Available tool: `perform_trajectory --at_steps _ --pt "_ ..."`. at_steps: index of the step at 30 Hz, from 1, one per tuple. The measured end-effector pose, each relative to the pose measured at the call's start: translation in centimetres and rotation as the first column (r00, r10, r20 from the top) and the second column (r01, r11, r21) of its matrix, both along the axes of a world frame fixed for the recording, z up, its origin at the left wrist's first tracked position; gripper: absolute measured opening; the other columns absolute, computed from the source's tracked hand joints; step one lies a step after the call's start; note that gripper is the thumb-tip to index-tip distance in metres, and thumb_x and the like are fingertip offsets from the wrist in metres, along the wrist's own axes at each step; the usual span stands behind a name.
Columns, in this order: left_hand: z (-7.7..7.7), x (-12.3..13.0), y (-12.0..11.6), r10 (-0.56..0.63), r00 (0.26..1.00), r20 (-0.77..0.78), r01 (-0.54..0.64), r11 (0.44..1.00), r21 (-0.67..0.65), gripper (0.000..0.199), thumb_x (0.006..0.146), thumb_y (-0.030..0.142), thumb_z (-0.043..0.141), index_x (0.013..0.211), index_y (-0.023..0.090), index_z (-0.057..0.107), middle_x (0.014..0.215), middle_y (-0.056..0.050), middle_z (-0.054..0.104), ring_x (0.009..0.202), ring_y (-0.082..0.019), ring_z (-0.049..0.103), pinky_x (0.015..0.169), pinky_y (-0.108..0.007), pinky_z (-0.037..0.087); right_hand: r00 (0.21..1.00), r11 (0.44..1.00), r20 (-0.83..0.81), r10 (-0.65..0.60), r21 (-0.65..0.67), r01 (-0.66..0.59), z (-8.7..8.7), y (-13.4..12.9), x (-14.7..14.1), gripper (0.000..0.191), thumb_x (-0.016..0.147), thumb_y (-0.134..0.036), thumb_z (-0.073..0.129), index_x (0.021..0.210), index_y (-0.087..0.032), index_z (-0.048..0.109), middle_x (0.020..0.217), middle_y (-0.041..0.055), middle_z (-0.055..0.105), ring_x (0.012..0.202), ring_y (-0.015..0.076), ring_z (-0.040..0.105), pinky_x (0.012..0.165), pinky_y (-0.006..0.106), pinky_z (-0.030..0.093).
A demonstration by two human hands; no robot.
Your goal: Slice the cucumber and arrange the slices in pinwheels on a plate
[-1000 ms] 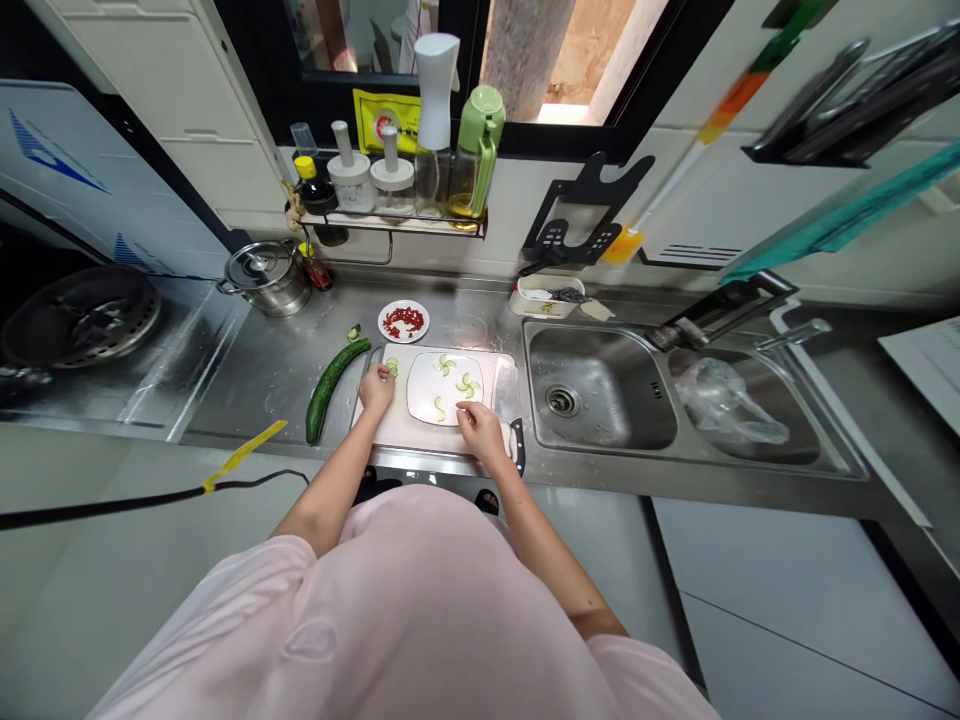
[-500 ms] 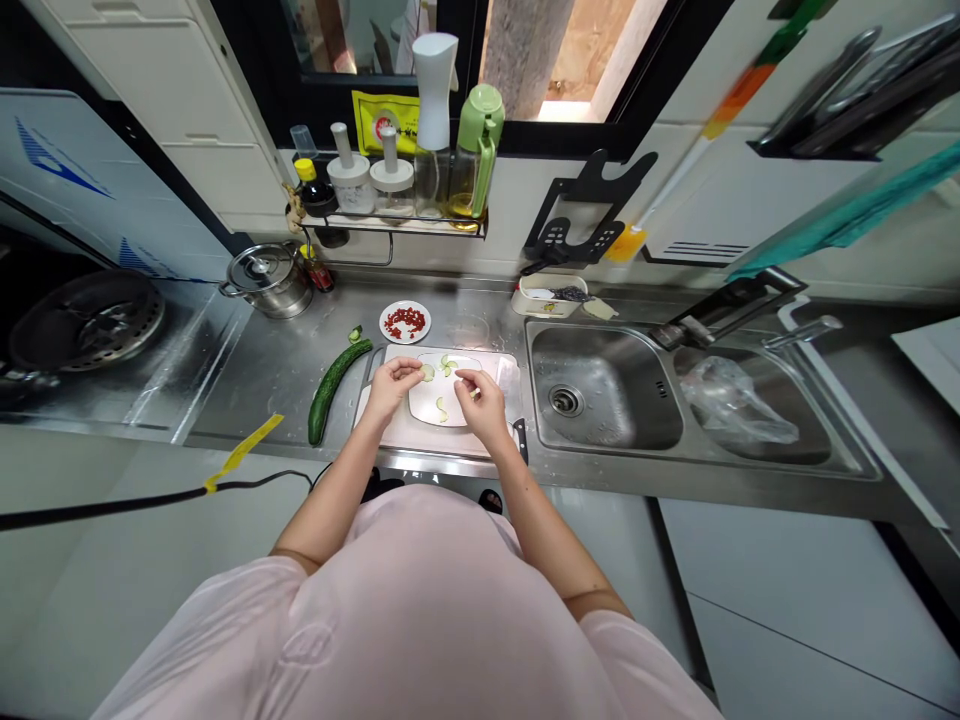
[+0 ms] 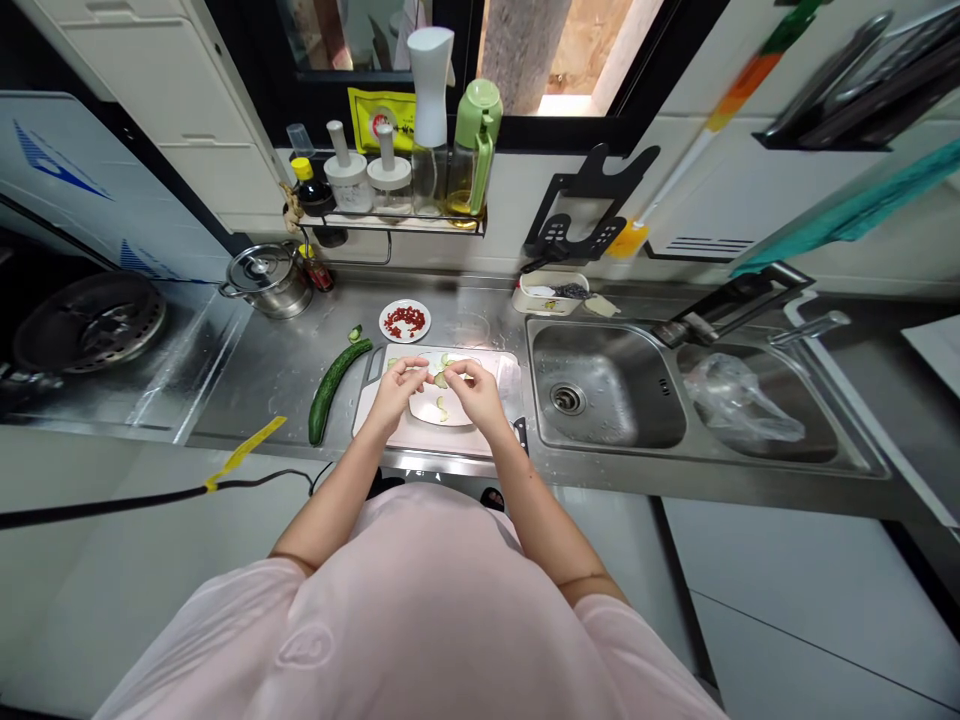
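Observation:
My left hand (image 3: 401, 392) and my right hand (image 3: 475, 392) meet above a white plate (image 3: 465, 415). Their fingertips are pinched around a thin cucumber slice (image 3: 440, 380) between them; how much each hand bears is hard to see. A curved cucumber piece (image 3: 442, 405) lies on the plate, and more slices farther back are partly hidden by my fingers. Under the plate is a pale cutting board (image 3: 409, 438). A whole green cucumber (image 3: 330, 390) lies to the left of it, with a small cut cucumber end (image 3: 355, 333) behind.
Behind the board stands a small plate of chopped red pieces (image 3: 405, 320). A black handle (image 3: 521, 435) shows at the board's right edge. To the right is a steel sink (image 3: 607, 390); a lidded pot (image 3: 268, 280) and a wok (image 3: 90, 320) stand left. A condiment shelf (image 3: 397, 222) hangs behind.
My hands have come closer together. The slice in my left fingers has moved right and now meets my right fingertips over the plate. The view has shifted slightly.

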State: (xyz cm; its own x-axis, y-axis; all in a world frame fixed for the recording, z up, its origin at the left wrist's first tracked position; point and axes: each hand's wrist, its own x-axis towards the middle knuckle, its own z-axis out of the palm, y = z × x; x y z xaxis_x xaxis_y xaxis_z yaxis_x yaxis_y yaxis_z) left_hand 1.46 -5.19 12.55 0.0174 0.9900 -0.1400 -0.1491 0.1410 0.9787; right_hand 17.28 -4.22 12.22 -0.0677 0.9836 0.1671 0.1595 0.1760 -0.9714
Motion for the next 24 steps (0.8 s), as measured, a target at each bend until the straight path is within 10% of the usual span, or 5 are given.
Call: perform_trajectory --at_steps 8,13,24 --pt "-0.7 0.5 -1.1 -0.292 0.908 0.299 0.393 0.842 -0.371 0.064 0.076 0.075 0.042 0.080 0.016 0.064 0.067 -0.006 0.064 0.052 -0.009 0.053 0.049 -0.020 0.035 0.998 0.999 -0.067 0.013 -0.035 -0.015 0.3 0.2 0.1 0.024 0.080 -0.042 0.057 0.075 -0.019 0.061 0.083 0.0030 0.064 0.082 0.0161 0.058 0.068 0.026 0.045" --pt "-0.5 0.8 -0.9 -0.270 0.867 0.419 0.450 0.784 -0.427 0.060 0.074 0.074 0.047 0.074 0.016 0.063 0.062 -0.005 0.059 0.049 -0.008 0.050 0.046 -0.020 0.033 0.999 0.999 -0.021 0.048 0.021 -0.048 0.2 0.0 0.2 0.023 0.082 -0.041 0.056 0.077 -0.019 0.061 0.087 0.0036 0.064 0.087 0.0167 0.058 0.070 0.027 0.045" --pt "0.7 0.0 -0.9 -0.106 0.951 0.291 0.186 0.947 -0.262 0.031 0.065 0.036 0.075 0.083 0.017 0.059 0.075 0.000 0.061 0.061 -0.006 0.054 0.053 -0.017 0.038 0.987 0.981 0.141 0.078 0.166 -0.101 0.7 -0.6 0.6 0.017 0.086 -0.034 0.054 0.076 -0.022 0.061 0.087 0.0031 0.064 0.090 0.0172 0.056 0.073 0.029 0.044"
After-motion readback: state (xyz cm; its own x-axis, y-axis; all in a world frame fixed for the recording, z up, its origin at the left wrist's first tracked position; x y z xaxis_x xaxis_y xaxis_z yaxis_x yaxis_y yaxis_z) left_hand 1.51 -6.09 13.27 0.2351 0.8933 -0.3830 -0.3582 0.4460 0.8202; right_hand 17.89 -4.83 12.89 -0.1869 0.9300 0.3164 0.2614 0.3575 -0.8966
